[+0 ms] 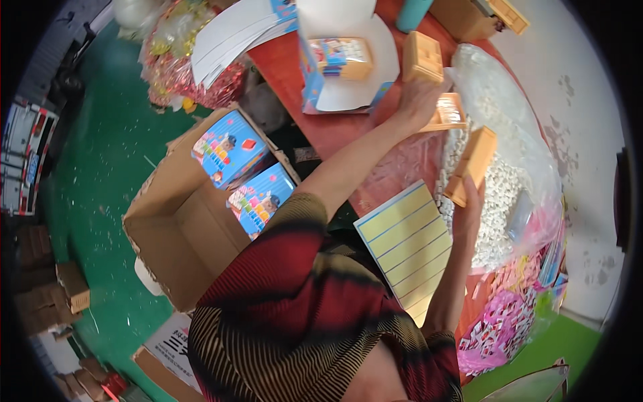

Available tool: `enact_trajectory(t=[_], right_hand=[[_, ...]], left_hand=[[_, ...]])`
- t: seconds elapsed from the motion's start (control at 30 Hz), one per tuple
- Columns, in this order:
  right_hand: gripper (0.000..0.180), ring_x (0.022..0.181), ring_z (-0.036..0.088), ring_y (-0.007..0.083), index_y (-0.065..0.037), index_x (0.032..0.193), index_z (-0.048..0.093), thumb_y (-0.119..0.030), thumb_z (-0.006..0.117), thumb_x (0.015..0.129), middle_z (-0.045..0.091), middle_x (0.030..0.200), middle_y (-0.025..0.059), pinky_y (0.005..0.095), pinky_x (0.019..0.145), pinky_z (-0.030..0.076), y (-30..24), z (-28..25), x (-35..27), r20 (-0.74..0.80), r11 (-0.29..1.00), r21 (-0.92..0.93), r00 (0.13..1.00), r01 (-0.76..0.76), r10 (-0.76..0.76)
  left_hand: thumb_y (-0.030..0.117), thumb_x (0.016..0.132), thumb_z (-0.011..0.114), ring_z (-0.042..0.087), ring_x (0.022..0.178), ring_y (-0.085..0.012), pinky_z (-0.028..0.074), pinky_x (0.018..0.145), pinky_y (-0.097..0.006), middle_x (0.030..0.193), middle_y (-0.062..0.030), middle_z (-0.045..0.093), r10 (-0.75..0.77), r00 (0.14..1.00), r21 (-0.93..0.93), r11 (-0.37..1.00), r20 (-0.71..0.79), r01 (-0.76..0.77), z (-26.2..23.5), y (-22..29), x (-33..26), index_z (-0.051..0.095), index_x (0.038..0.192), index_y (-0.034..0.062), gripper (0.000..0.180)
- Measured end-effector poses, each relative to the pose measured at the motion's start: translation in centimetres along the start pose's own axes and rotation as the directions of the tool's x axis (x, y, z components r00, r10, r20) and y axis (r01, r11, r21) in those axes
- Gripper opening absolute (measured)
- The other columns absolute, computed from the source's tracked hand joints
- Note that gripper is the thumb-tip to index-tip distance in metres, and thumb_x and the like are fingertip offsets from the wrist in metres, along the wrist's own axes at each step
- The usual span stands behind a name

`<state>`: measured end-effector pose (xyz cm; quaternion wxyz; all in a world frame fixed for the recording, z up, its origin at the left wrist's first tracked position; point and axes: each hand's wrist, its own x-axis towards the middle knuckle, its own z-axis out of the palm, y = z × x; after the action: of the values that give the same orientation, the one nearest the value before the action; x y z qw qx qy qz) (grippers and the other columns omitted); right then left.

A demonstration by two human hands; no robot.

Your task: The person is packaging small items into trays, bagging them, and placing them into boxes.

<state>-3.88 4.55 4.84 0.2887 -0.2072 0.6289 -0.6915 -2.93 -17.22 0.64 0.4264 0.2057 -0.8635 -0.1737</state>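
Note:
My left hand (420, 99) reaches out over the red table (315, 114) and touches a tan wooden block (447, 112) beside a clear bag of small white pieces (499, 167). Another tan wooden block (422, 56) lies just beyond that hand. My right hand (470, 209) holds a long tan wooden box (473, 163) against the white pieces. An open blue carton (338, 60) with a wooden piece inside stands further out on the table. A yellow lined sheet (408, 244) lies between my arms.
A brown cardboard box (181, 221) on the green floor holds two blue printed cartons (231, 149). A stack of flat white cartons (234, 33) and a bag of shiny bits lie beyond it. Pink and coloured pieces (506, 325) fill bags at right.

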Motion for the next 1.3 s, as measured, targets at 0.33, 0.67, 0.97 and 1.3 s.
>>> enact_trajectory(t=[0.33,0.67,0.97,1.3], right_hand=[[0.048,0.088,0.048,0.0158,-0.003,0.118,0.030,-0.023,0.050,0.079,0.045,0.101,0.0082,0.0283,0.073,0.041,-0.9,0.4,-0.7,-0.027,0.996,-0.091,1.000,0.012,-0.014],[0.063,0.100,0.044,0.0213,-0.009,0.127,0.024,-0.023,0.057,0.075,0.036,0.120,0.0105,0.0311,0.078,0.039,-3.0,1.2,-3.5,0.365,0.902,-0.432,0.919,0.027,0.147],[0.066,0.106,0.035,0.0291,-0.010,0.116,0.039,-0.021,0.068,0.058,0.040,0.115,0.0116,0.0422,0.088,0.028,-2.4,3.5,-1.0,0.659,-0.182,-0.751,0.707,0.634,-0.256],[0.020,0.083,0.046,0.0246,-0.010,0.085,0.053,-0.021,0.056,0.069,0.048,0.084,0.0066,0.0343,0.070,0.036,-1.3,3.6,3.5,0.585,-0.054,-0.740,0.603,0.671,-0.542]], left_hand=[[0.035,0.073,0.052,0.046,0.097,-0.0287,0.036,0.081,-0.039,0.103,-0.0217,0.046,-0.381,0.792,-0.463,0.657,0.476,0.595,-1.7,7.4,-1.0,0.038,0.109,-0.0036,0.055],[0.034,0.078,0.049,0.057,0.065,-0.0211,0.047,0.057,-0.033,0.080,-0.0110,0.056,0.325,0.573,-0.312,-0.590,0.752,0.745,-2.6,4.8,-7.0,0.049,0.096,0.0029,0.036],[0.029,0.084,0.039,0.054,0.089,-0.0217,0.045,0.076,-0.034,0.103,-0.0124,0.052,0.317,0.410,-0.200,-0.527,0.855,0.826,-6.8,1.8,-6.0,0.042,0.112,0.0022,0.038],[0.036,0.083,0.039,0.052,0.092,-0.0211,0.044,0.077,-0.037,0.103,-0.0101,0.051,-0.046,0.643,-0.561,-0.540,0.765,0.628,-4.1,-1.0,-3.1,0.044,0.108,0.0040,0.041]])
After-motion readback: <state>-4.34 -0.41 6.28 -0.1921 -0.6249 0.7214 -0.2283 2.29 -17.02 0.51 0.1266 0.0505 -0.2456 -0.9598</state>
